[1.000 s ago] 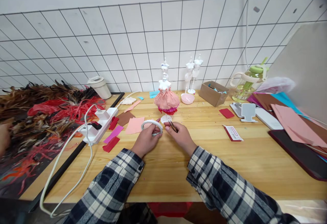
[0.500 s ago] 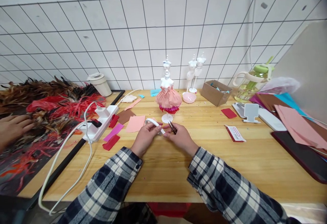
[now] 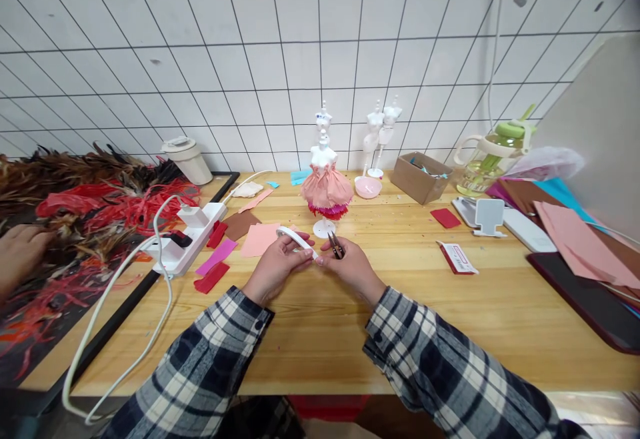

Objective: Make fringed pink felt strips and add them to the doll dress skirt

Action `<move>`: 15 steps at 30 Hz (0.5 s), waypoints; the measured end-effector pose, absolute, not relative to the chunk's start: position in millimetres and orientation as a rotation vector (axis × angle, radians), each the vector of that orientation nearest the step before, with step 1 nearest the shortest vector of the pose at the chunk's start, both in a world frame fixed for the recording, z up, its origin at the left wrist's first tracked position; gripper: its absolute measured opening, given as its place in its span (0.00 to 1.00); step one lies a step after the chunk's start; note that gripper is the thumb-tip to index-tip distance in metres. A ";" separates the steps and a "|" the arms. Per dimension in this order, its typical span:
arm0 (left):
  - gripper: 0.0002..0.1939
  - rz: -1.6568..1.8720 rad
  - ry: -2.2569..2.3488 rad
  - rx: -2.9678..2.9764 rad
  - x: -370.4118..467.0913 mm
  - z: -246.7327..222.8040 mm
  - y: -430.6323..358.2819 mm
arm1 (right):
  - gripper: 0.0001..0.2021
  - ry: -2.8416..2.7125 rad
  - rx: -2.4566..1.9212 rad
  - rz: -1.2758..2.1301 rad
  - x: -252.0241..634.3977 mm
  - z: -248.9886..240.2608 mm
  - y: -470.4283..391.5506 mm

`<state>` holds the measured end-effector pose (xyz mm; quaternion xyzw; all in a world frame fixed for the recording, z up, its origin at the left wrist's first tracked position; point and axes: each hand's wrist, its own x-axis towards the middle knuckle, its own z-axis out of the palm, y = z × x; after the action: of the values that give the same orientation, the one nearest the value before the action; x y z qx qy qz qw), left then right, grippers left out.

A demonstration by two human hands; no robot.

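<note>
Clock positions taken from view centre: near 6 o'clock, the left hand [image 3: 277, 263] covers part of the white ring [image 3: 296, 236], and the right hand [image 3: 354, 269] hides the grips of the snips [image 3: 337, 248]. At 12, the rear mannequin [image 3: 323, 119] is masked below by the dressed mannequin [image 3: 327, 189]; at 3, contents of the cardboard box [image 3: 423, 182] unclear; toward 4, print on the packet [image 3: 457, 259] too small to read. Left edge crops another person's hand [image 3: 23, 252] at 9; right edge cuts the dark mat [image 3: 585, 305] near 4.

L hand [image 3: 281, 262] grips tape roll [image 3: 295, 236]; R hand [image 3: 356, 269] w/ snips [image 3: 336, 247], prob. at tape edge.
</note>
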<state>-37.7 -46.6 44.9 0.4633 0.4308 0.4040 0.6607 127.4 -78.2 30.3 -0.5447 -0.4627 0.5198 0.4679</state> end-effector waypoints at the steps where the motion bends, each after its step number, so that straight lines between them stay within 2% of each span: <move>1: 0.24 0.907 0.944 1.067 -37.6 45.1 -47.1 | 0.18 -1.160 -1.347 1.249 127.9 30.5 -78.2; 8: 0.25 1.013 0.908 1.110 -34.3 38.9 -46.9 | 0.12 -1.293 -1.342 1.064 129.0 37.1 -81.1; 15: 0.29 1.172 0.941 1.042 -36.3 42.7 -44.7 | 0.13 -1.124 -1.330 1.243 126.7 37.5 -83.2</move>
<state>-36.3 -44.7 42.7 0.4514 0.4076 0.5078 0.6101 126.7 -83.2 37.5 -0.5452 -0.4607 0.5096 0.4804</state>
